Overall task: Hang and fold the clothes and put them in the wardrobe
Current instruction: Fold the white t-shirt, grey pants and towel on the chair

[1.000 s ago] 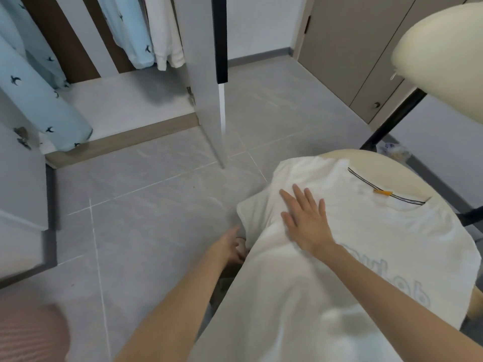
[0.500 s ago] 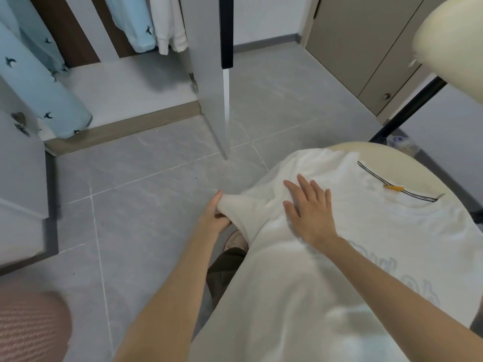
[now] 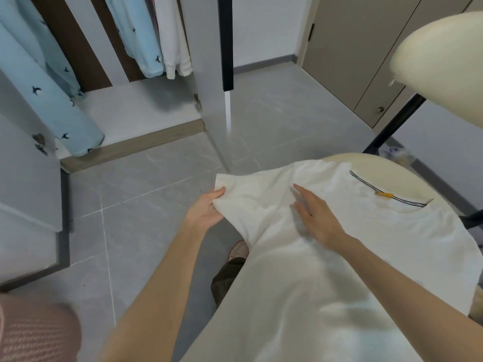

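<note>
One white T-shirt [image 3: 379,236] is lying spread over the cream chair seat [image 3: 379,165]. The left hand [image 3: 206,210] is pinching its sleeve [image 3: 248,189] out past the seat's edge. The right hand [image 3: 316,218] is lying flat on the shirt just beside it, fingers straight. Compared with half a second ago, the sleeve is being held higher and drawn out wider. One white garment [image 3: 172,35] is hanging in the open wardrobe [image 3: 146,105].

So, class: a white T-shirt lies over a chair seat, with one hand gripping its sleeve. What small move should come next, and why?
Probably fold the sleeve inward across the T-shirt. The left hand pinches the sleeve out beyond the edge of the chair seat, while the right hand lies flat on the T-shirt beside it, seemingly marking the fold line.
</note>
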`<state>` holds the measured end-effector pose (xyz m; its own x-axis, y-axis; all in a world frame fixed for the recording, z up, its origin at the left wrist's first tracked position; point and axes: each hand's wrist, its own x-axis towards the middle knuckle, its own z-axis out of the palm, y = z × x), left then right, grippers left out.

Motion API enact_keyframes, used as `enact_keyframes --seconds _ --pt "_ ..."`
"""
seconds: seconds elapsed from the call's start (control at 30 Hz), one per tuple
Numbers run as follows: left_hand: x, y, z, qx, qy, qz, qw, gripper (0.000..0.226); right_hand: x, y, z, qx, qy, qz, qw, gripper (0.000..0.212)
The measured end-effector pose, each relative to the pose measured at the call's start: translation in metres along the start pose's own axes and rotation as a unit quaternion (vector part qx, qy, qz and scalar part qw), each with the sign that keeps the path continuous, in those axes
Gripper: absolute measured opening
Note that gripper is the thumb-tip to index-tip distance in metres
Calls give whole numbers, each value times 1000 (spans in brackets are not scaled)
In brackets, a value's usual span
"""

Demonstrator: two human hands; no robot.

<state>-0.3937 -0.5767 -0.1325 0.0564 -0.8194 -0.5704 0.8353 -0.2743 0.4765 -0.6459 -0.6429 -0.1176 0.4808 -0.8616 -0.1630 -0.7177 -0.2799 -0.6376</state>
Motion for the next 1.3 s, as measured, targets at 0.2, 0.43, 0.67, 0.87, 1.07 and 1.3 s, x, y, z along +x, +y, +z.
enact_keyframes --seconds 0.2,0.43,0.67,0.87,1.07,1.3 --pt "-26 16 58 84 -92 64 990 40 -19 -7 -29 72 43 47 995 42" --pt "-33 -39 147 251 -135 67 956 55 -54 13 -76 199 186 154 950 39" --pt "-28 -134 158 502 -154 65 849 42 -93 63 -100 231 236 250 910 37" --pt "-15 -118 114 655 -73 254 708 44 -72 66 -86 182 198 233 935 35" --pt "-18 -103 79 792 -109 135 585 89 -27 42 -43 -19 48 72 996 51" --pt "-17 -107 58 837 -171 306 421 65 -8 56 -28 -234 107 -52 965 34"
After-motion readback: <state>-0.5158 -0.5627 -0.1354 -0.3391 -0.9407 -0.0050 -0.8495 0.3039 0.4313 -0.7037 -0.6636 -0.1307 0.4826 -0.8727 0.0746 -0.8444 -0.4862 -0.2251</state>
